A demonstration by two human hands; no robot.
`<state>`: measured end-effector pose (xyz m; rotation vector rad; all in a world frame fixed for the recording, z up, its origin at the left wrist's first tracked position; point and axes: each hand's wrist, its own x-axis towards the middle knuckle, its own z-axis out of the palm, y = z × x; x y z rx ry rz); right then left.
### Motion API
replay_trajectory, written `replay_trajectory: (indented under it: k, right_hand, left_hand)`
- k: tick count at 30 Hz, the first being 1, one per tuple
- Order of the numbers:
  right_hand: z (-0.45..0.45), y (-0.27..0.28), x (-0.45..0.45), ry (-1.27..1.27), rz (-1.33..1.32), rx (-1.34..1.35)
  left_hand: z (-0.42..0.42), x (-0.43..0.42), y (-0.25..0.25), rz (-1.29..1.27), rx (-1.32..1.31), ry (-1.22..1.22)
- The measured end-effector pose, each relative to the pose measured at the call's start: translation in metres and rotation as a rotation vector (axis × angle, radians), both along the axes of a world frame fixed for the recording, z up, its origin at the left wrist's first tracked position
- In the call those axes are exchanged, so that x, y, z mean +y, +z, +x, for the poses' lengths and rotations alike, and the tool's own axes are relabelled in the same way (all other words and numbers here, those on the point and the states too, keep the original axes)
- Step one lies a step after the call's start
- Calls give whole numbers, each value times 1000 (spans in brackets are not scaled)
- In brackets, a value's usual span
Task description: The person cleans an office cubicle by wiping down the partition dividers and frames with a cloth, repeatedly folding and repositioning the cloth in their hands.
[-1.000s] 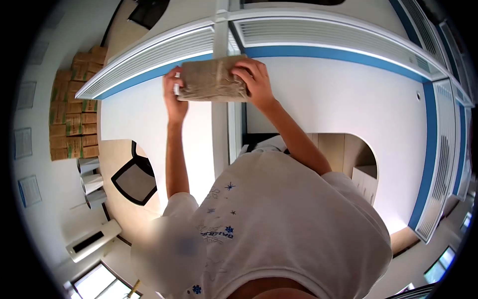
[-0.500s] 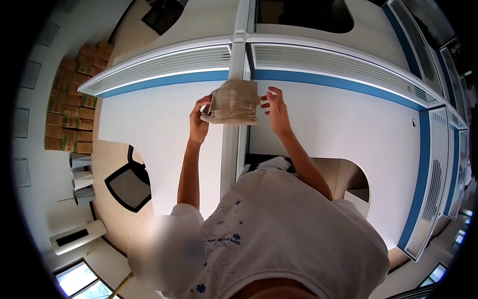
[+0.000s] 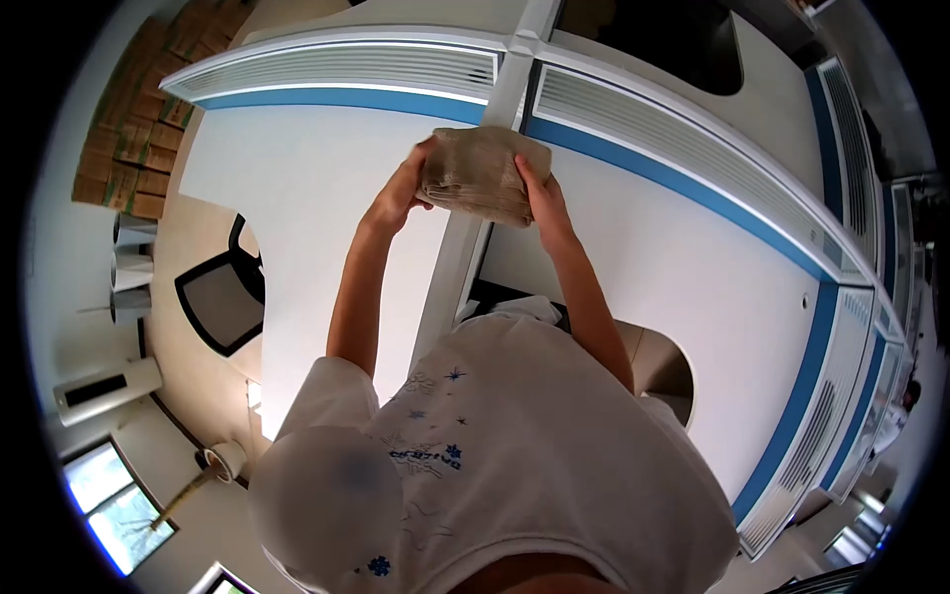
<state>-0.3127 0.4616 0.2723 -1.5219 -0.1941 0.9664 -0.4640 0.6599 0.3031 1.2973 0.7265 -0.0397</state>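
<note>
A folded brown cloth (image 3: 479, 176), stacked in several layers, is held up over the partition between two white desks. My left hand (image 3: 400, 189) grips its left side, with the fingers partly hidden. At the opposite end my right hand (image 3: 543, 201) is closed on the cloth, one finger lying across its front face. The layered edges face toward me.
White desktops spread out on the left (image 3: 307, 168) and right (image 3: 683, 267) of the low divider (image 3: 450, 282). Blue-and-white screens (image 3: 673, 163) run behind them. A black-framed chair (image 3: 223, 297) stands at left, near stacked cardboard boxes (image 3: 129, 148).
My right hand has come in from beside the cloth and taken hold of its right end. The left hand keeps its grip, and the view has turned somewhat.
</note>
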Motion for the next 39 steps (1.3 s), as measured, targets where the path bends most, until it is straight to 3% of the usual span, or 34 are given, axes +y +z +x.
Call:
replay_trajectory:
  k: [3,6,9,10,12,14,19,22,23,27,30,34,39]
  right_hand:
    - [2,-5,-4,6,14,-24]
    - [6,-7,-4,-34,121,-40]
    - [5,-6,1,-66,322,-11]
    - [4,-4,2,-76,400,6]
    - [5,-7,-3,-7,301,158]
    - [7,-11,-7,32,248,193]
    - [19,-7,-12,-24,177,189]
    - [18,19,2,-107,241,345]
    - [17,14,12,-171,384,413]
    - [2,13,40,-426,325,382]
    - [3,-18,62,-445,261,377]
    - [18,-26,80,-455,240,244]
    - [53,-37,100,-471,235,168]
  left_hand:
    - [13,-22,10,419,58,-21]
    - [11,-13,7,334,-205,-6]
    - [13,-17,1,-44,-388,132]
    - [13,-16,-4,-103,-379,155]
    - [12,-8,-16,-217,-362,195]
    - [9,-2,-22,-175,-313,152]
    - [24,13,-14,145,-125,137]
    - [53,3,18,114,42,171]
    - [66,1,7,290,63,191]
    - [95,-2,-22,592,112,196]
    - [94,-14,-13,381,87,241]
    - [105,8,-49,12,-91,263]
    - [131,19,-41,29,-45,280]
